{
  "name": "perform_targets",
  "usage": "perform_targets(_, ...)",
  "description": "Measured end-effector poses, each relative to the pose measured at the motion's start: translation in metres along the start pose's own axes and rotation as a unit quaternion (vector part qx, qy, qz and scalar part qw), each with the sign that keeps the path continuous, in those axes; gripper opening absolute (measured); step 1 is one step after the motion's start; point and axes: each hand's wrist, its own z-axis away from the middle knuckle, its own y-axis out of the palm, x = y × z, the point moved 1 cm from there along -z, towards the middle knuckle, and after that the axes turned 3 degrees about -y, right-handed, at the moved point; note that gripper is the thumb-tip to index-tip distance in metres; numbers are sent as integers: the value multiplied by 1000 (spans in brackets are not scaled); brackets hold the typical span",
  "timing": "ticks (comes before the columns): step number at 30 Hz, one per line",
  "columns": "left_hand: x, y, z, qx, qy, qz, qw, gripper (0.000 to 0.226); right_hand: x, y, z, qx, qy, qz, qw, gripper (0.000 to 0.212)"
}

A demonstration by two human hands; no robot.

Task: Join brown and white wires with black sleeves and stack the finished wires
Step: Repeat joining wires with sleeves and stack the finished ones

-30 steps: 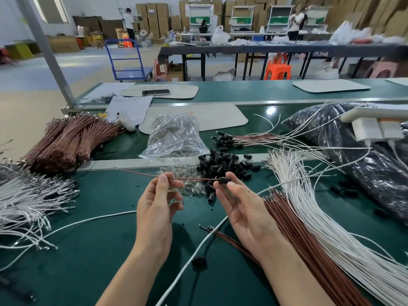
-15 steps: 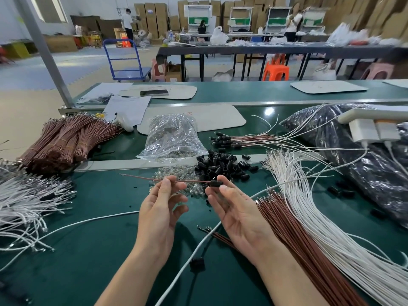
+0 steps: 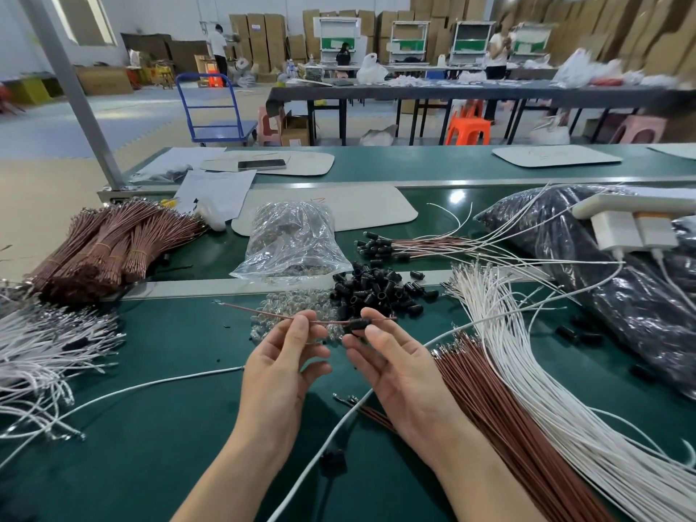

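A thin brown wire (image 3: 263, 314), slightly bowed and carrying one black sleeve (image 3: 357, 325) near its right end, is held level above the green table (image 3: 169, 371). It is pinched by the left hand (image 3: 278, 371); the sleeve is pinched by the right hand (image 3: 399, 374). Loose sleeves (image 3: 376, 292) are heaped just beyond, and cardboard boxes (image 3: 263, 35) are stacked along the far wall.

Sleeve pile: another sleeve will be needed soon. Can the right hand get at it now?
Probably yes: the sleeve pile lies just beyond the right hand, nothing between. But that hand pinches a sleeve on the brown wire, so it would have to release first.
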Motion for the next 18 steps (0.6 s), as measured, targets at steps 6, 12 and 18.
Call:
perform_targets(6,5,3,4,53,-4,-86,995,24,-5,3,2,22,-11,46,999,28)
perform_targets(12,0,-2,-3,-23,-4,-32,999,31,0,1,2,-24,-40,69,997,24)
perform_targets(18,1,-5,-4,-16,15,-42,999,21,-1,-1,2,-23,-32,76,996,24)
